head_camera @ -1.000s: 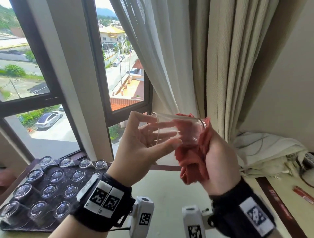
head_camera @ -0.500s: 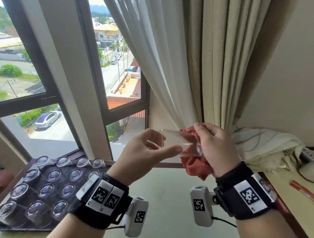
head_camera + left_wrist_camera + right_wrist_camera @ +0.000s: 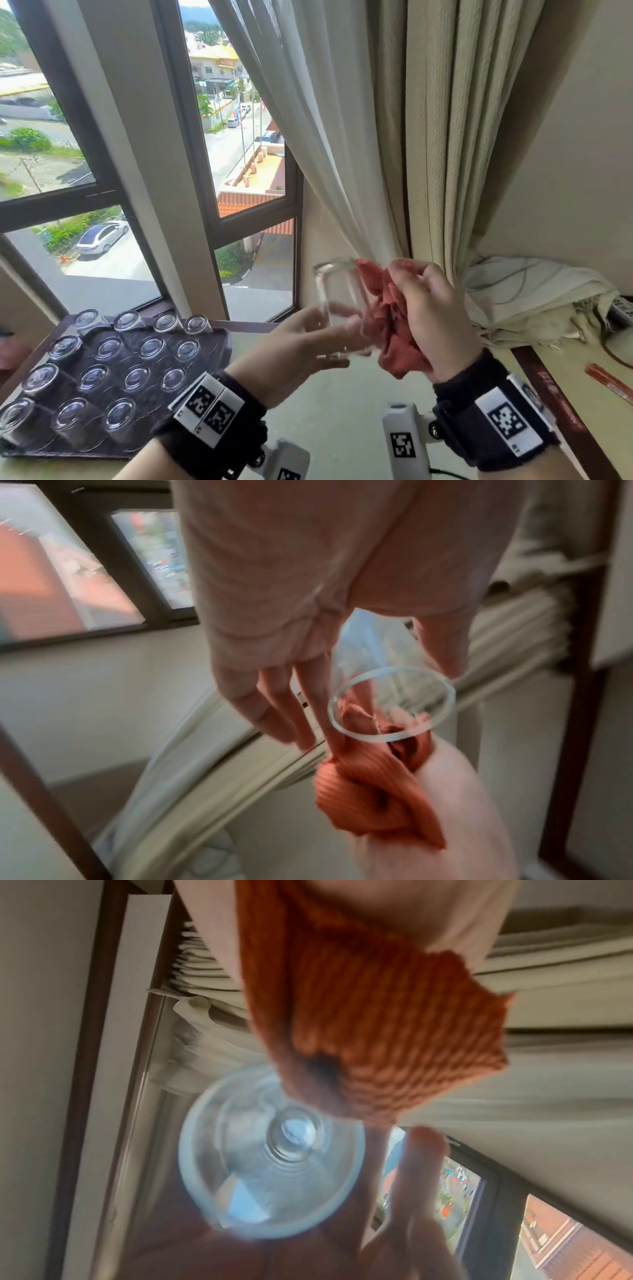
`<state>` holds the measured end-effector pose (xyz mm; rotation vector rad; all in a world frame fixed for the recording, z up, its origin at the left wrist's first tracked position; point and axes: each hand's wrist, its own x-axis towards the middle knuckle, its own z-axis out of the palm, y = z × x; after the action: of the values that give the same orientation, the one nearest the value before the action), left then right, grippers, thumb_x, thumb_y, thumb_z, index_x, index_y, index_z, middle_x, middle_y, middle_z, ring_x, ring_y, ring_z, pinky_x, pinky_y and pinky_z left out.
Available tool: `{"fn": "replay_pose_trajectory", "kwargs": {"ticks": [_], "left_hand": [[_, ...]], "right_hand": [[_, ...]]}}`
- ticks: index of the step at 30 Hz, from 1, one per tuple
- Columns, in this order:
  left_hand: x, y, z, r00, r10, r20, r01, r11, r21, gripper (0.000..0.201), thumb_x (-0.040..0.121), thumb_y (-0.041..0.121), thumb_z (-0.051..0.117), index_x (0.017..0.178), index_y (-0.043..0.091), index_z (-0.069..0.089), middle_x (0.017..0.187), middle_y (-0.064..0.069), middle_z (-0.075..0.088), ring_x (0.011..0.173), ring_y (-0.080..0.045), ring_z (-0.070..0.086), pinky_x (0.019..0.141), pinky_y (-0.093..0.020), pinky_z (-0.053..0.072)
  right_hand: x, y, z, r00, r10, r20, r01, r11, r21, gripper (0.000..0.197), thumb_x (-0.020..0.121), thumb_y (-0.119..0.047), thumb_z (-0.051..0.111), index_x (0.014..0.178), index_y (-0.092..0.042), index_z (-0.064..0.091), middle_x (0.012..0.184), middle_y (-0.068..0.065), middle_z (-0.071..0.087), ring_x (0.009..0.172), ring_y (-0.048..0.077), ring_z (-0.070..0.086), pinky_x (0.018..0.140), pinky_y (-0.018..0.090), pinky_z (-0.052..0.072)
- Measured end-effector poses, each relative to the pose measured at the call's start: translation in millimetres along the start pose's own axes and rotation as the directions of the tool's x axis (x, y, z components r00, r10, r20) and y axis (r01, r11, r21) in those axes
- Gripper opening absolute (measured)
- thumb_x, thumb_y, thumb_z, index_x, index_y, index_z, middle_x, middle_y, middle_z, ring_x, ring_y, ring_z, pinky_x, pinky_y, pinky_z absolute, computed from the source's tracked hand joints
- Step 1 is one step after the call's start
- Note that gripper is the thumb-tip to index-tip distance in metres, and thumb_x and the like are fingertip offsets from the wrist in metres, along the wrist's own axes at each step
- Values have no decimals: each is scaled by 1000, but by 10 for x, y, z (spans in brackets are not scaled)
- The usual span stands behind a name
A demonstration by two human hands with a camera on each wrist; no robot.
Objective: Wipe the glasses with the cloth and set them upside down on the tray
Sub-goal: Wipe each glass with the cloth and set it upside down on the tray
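Both hands have dropped lower. Left hand (image 3: pixel 301 346) grips the glass (image 3: pixel 339 308); right hand (image 3: pixel 428 308) squeezes the red cloth (image 3: pixel 387 318) beside its fingers. Rub gently, hold tight.

Pale tabletop (image 3: pixel 329 418) w/ dark tray (image 3: pixel 219 346) left, red stick (image 3: pixel 609 380) right

Tray (image 3: pixel 224 337) of upturned glasses (image 3: pixel 137 378) left; glass (image 3: pixel 339 308) left of cloth (image 3: pixel 394 329)
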<state>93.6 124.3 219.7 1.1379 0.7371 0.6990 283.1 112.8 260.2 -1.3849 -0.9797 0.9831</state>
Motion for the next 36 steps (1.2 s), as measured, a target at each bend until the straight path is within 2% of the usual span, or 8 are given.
{"fn": "replay_pose_trajectory", "kwargs": {"ticks": [4, 7, 10, 16, 19, 26, 31, 36], "left_hand": [[60, -63, -20, 991, 35, -132, -81, 928, -364, 80, 71, 60, 91, 127, 9, 64, 127, -15, 66, 123, -31, 59, 122, -53, 36], [113, -15, -50, 975, 7, -220, -133, 813, -566, 95, 72, 59, 92, 141, 1, 64, 129, -13, 57, 123, -27, 49, 129, -48, 25], [98, 51, -52, 980, -4, -199, -134, 724, -676, 95, 74, 49, 93, 147, 0, 56, 135, -16, 57, 126, -27, 49, 129, -41, 22], [29, 78, 49, 996, 36, -76, -82, 604, -793, 73, 65, 43, 100, 125, 13, 72, 123, -10, 68, 133, -25, 53, 127, -40, 33], [-12, 103, 63, 997, 15, -73, -66, 634, -770, 85, 75, 50, 92, 138, 0, 67, 147, -23, 61, 147, -35, 50, 127, -43, 35], [-64, 90, 52, 995, 0, -103, -74, 693, -717, 63, 84, 56, 86, 125, 13, 64, 108, -6, 63, 101, -21, 64, 103, -30, 48], [-137, 108, 51, 973, 114, -200, -207, 812, -546, 70, 73, 53, 93, 126, 15, 67, 115, -14, 60, 116, -29, 58, 122, -46, 36], [-187, 146, 162, 959, 199, -200, -243, 943, -227, 49, 78, 46, 86, 104, 6, 77, 94, -20, 63, 85, -36, 56, 73, -46, 46]], "right_hand": [[-137, 56, 51, 998, -12, 65, -17, 907, 422, 29, 85, -8, 60, 113, -14, 62, 122, 12, 73, 97, 32, 75, 90, 56, 59], [-273, 22, 84, 967, -249, 53, 231, 946, 227, 44, 84, -2, 60, 120, -27, 61, 111, -2, 75, 97, 31, 74, 86, 45, 63], [-382, 52, 199, 802, -596, 48, 596, 791, -137, 65, 83, 15, 70, 130, -22, 45, 100, -8, 71, 90, 10, 73, 81, 20, 58], [-294, 168, 315, 490, -843, 219, 776, 309, -549, 25, 97, -24, 63, 116, -14, 74, 133, 3, 66, 117, 26, 61, 98, 29, 50], [-284, 206, 332, 519, -825, 224, 706, 266, -657, 28, 101, -35, 65, 118, -18, 79, 125, 2, 57, 97, 23, 53, 79, 25, 48], [-421, 260, 318, 547, -659, 516, 788, 197, -583, 49, 98, -25, 52, 145, -19, 61, 140, -9, 57, 98, 16, 52, 81, 19, 45], [-408, 271, 221, 557, -571, 603, 802, 181, -569, 74, 89, -20, 64, 158, -36, 41, 162, -24, 37, 84, 13, 61, 75, 18, 50], [-372, 123, 247, 698, -416, 583, 702, 556, -445, 70, 82, -19, 56, 144, -50, 48, 119, -22, 67, 80, 9, 70, 71, 19, 58]]}}
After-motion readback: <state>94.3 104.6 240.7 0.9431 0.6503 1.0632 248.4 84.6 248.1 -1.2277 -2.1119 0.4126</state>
